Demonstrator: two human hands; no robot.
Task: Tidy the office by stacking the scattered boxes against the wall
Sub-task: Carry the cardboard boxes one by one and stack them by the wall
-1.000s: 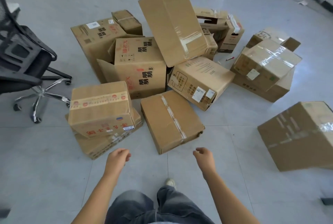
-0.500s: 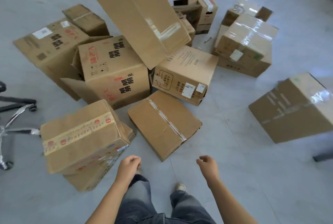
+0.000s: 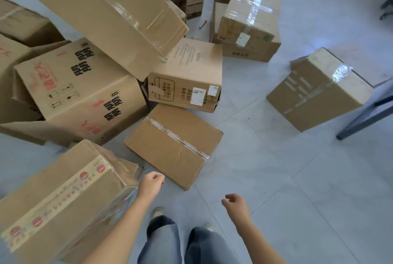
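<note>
Underfoot, taped brown boxes [image 3: 173, 144] (some dented) lie scattered; left hand [image 3: 151, 185] fingers clenched, right hand [image 3: 236, 205] fingers slack.

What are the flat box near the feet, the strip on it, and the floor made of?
Flat box: matte brown cardboard with a creased surface. Strip: probably clear plastic packing tape, since it glints. Floor: seemingly pale polished tile, given grout lines and soft reflections.

We count at least 12 cardboard boxes [image 3: 174, 144]; overlap prevents an exact total. We also count 2 hands, the left hand [image 3: 151, 185] and the right hand [image 3: 236, 205], 2 shoes [image 3: 157, 212] and 1 red pen [image 3: 203, 24].
</note>
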